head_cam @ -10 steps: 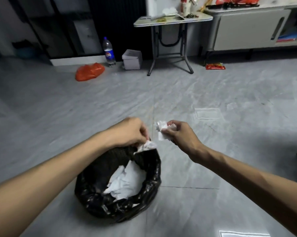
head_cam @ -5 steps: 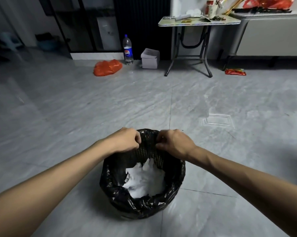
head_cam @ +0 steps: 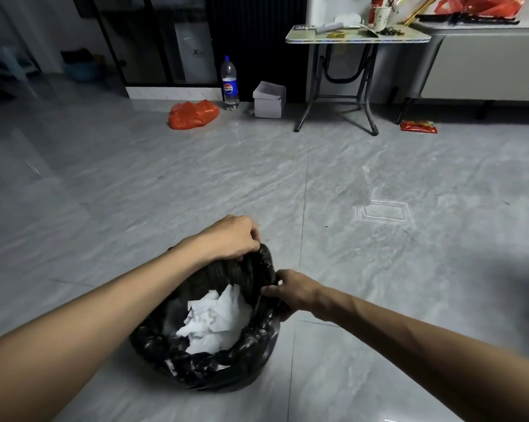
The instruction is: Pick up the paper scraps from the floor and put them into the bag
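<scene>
A black plastic bag (head_cam: 196,365) sits open on the grey tiled floor right below me. Crumpled white paper scraps (head_cam: 216,321) fill its bottom. My left hand (head_cam: 231,237) grips the far rim of the bag with the fingers curled over it. My right hand (head_cam: 293,289) pinches the rim on the right side. I see no loose white scraps on the floor around the bag.
At the back stand a folding table (head_cam: 357,38) and a grey cabinet (head_cam: 482,59). On the floor near the wall lie an orange plastic bag (head_cam: 193,114), a soda bottle (head_cam: 230,83), a small white box (head_cam: 269,100) and a red packet (head_cam: 418,126).
A second ago my right hand held a crumpled scrap beside the bag. That scrap is now out of the hand, and the hand has moved down the rim to the right side.
</scene>
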Demonstrator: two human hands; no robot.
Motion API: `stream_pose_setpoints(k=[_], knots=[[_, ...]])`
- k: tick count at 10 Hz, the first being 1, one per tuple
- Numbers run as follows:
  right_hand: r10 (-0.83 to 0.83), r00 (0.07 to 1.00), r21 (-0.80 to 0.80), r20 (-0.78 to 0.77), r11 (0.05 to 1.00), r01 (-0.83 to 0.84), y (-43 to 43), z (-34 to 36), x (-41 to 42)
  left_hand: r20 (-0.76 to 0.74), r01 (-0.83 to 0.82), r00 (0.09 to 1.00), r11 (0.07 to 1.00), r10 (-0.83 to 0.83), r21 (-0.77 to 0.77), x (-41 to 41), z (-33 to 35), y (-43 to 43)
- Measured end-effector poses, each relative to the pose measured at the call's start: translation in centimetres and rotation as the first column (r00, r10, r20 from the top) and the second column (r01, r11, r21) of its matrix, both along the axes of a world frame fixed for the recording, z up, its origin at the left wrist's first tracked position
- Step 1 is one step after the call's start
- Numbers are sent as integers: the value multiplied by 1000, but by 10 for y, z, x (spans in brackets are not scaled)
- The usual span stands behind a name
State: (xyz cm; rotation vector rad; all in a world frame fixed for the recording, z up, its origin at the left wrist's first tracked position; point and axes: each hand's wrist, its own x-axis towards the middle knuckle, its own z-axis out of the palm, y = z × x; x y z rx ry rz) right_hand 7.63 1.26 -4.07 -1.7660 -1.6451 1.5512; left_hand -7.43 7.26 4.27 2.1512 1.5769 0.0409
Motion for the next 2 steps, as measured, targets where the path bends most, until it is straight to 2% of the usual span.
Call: stream_pose_setpoints(k=[1, 2], knots=[[65, 997, -94, -41, 993, -68, 2, 10, -10, 4, -2, 1000, 1000, 2, -12, -6, 6, -4], [78, 994, -51, 70, 996, -75, 17, 31, 2, 1, -38, 999, 999, 38, -25, -9, 14, -2]])
